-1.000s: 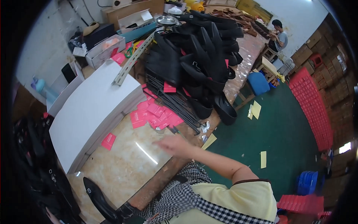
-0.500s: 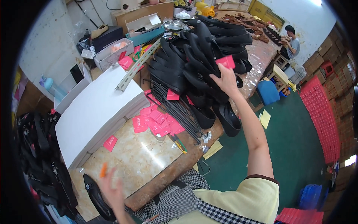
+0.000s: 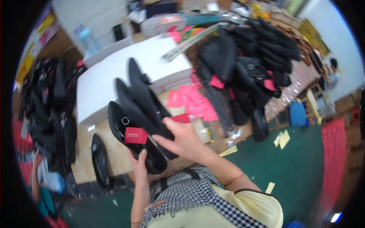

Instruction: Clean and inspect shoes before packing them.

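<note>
Above the tabletop, my left hand (image 3: 139, 167) grips a black shoe (image 3: 118, 121) near its heel, thumb on the inner edge. This shoe has a square buckle on its strap, and a pink card tag (image 3: 136, 135) lies over its opening. Two more black shoes (image 3: 141, 104) are bunched right beside it, toes pointing away from me. My right hand (image 3: 184, 138) is closed around the heel end of these two; its lower fingers are hidden. A reddish card (image 3: 181, 118) shows just beyond the right fingers. A single black shoe (image 3: 100, 159) rests on the table to the left.
Behind the shoes lies a white stack of boards or sheets (image 3: 114, 76). Loose pink cards (image 3: 190, 100) cover the table near black metal rods. A large heap of black shoes (image 3: 262, 53) is at right, another pile (image 3: 53, 95) at left. A person's arm (image 3: 36, 171) shows at far left.
My right hand has come back from the shoe heap with black shoes. My left hand now holds one of them; the small orange thing by it is gone. The view has turned left.
</note>
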`<state>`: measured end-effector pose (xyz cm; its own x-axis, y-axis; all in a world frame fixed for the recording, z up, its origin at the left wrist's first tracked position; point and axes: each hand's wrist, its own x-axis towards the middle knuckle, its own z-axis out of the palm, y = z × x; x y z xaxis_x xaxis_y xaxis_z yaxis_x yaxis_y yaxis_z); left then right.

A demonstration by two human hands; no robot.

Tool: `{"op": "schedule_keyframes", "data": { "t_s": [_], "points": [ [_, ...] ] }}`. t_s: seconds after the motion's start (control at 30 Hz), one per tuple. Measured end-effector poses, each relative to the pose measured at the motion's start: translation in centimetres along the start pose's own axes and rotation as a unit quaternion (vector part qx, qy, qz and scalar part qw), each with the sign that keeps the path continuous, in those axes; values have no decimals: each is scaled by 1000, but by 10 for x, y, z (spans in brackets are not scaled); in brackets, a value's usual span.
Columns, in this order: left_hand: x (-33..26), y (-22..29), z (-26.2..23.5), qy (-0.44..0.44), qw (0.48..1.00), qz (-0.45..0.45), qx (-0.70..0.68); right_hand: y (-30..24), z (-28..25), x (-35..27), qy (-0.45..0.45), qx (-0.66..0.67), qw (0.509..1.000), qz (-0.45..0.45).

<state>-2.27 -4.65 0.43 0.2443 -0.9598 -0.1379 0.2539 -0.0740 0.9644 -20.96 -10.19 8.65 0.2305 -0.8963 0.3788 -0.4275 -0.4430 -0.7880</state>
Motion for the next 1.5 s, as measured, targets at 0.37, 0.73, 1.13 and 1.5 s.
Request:
{"op": "schedule_keyframes", "data": {
  "t_s": [0.37,0.73,1.13,1.5],
  "points": [
    [-8,-1,-103,104,915,-32,389,14,15,-9,-109,-99,988,54],
    [260,75,12,64,614,361,699,13,5,-36,-254,-62,960,105],
    [46,75,71,-312,750,371,449,68,-9,-39,82,590,706,383],
    [27,37,42,-93,937,238,239,4,-7,-39,-106,146,979,90]
  ]
}}
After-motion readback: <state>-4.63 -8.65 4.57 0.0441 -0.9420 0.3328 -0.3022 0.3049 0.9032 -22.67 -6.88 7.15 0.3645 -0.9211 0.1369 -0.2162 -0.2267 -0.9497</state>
